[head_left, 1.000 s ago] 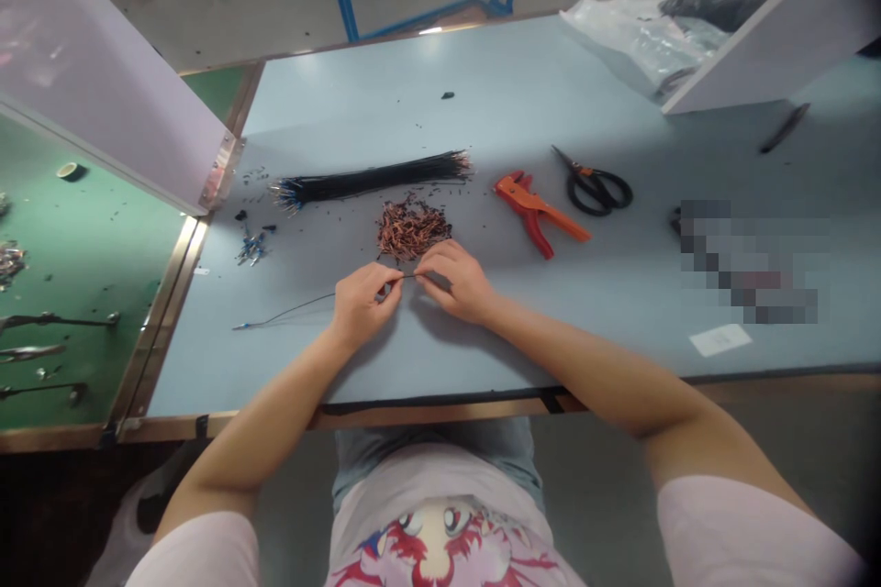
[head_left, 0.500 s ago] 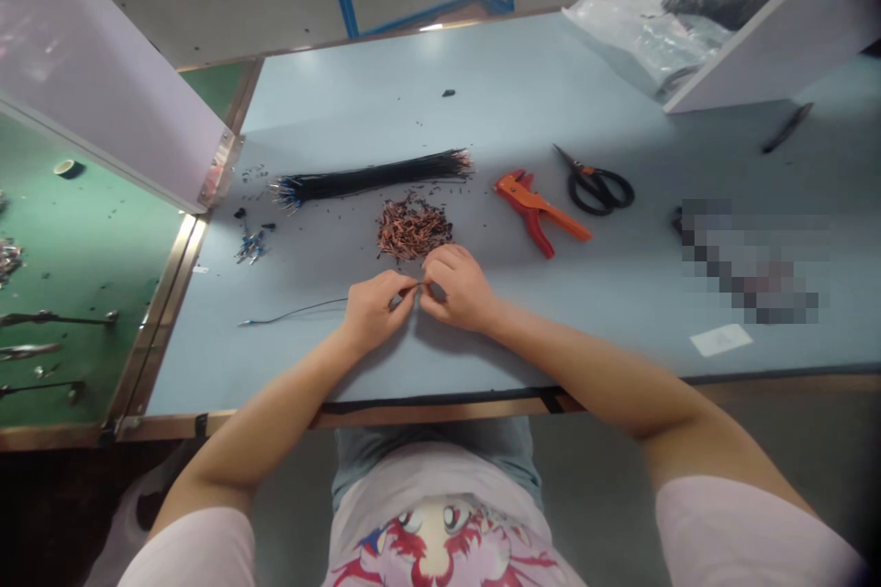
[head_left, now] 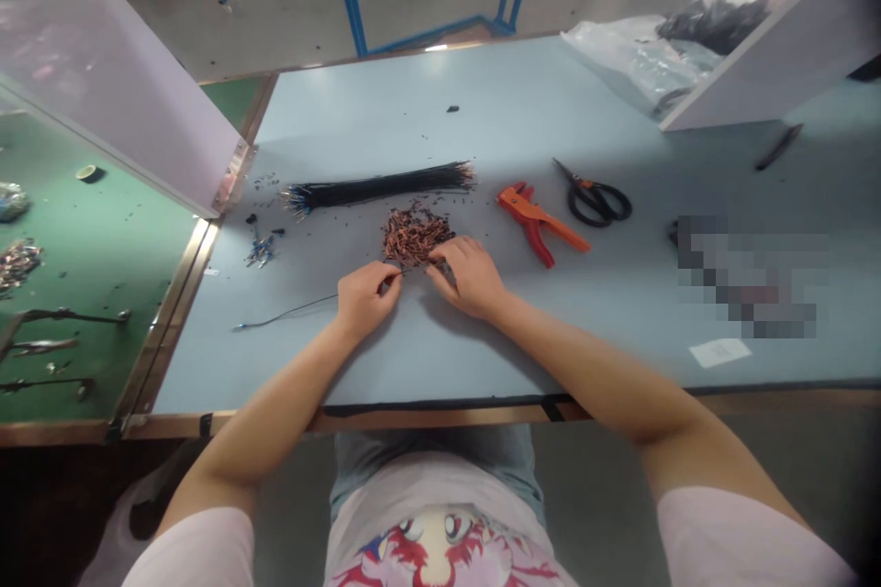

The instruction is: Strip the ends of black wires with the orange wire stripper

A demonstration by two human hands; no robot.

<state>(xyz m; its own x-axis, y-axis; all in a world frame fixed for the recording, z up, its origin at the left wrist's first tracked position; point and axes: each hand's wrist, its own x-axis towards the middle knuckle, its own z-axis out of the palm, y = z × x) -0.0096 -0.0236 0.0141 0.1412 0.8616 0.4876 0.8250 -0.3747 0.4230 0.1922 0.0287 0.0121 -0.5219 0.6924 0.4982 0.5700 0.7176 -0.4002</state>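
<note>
A thin black wire (head_left: pixel 293 307) with a blue terminal at its left end lies across the blue tabletop. My left hand (head_left: pixel 367 298) pinches this wire near its right end, a short tip of which sticks out past the fingers. My right hand (head_left: pixel 472 275) is at the lower right edge of a heap of small copper-coloured and black pieces (head_left: pixel 413 234). Its thumb and forefinger are drawn close together there, and whatever is between them is too small to make out. Behind the heap lies a bundle of black wires (head_left: pixel 385 183), blue terminals at its left end.
An orange and red wire stripper (head_left: pixel 540 220) and black-handled scissors (head_left: pixel 596 197) lie right of the heap. Loose blue terminals (head_left: pixel 260 249) sit at left. White partitions (head_left: pixel 130 83) flank the table. Plastic bags (head_left: pixel 633 60) rest at the back right, a white label (head_left: pixel 720 352) nearer.
My hands, together on the wire before, are now apart. The right one has gone to the edge of the heap; the left has shifted slightly left, still pinching the wire. The view has tilted up a little.
</note>
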